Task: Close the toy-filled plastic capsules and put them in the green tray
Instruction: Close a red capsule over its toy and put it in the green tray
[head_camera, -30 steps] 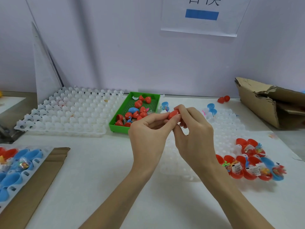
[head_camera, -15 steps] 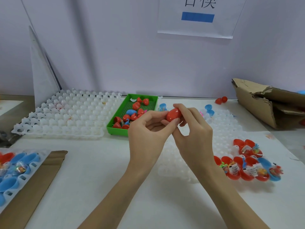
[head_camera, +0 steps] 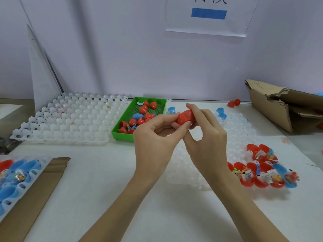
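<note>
Along the bottom of the frame two bare forearms rise toward the middle. At lower left a clear cell tray (head_camera: 22,173) of blue and red capsule halves lies on a strip of brown cardboard (head_camera: 35,193), both cut off by the frame edge. At lower right, open red and blue capsules (head_camera: 262,173) with small toys sit in another clear tray (head_camera: 236,135); white labels with black print show on the toy bags, too small to read.

At centre, above the table, the left hand (head_camera: 157,137) and the right hand (head_camera: 206,135) together pinch a red capsule (head_camera: 185,117), fingertips curled round it; a seam line crosses it, and whether the halves are fully pressed shut cannot be told.

Just beyond the left hand stands the green tray (head_camera: 122,133), holding red capsules and a blue one, its near right corner hidden by the fingers. Left of it lies an empty-looking white cell tray (head_camera: 70,119). At far right a torn cardboard box (head_camera: 272,109) runs out of frame. On the wall at the top, a white sign (head_camera: 208,16) bears a blue bar and black characters cut off above, unreadable
</note>
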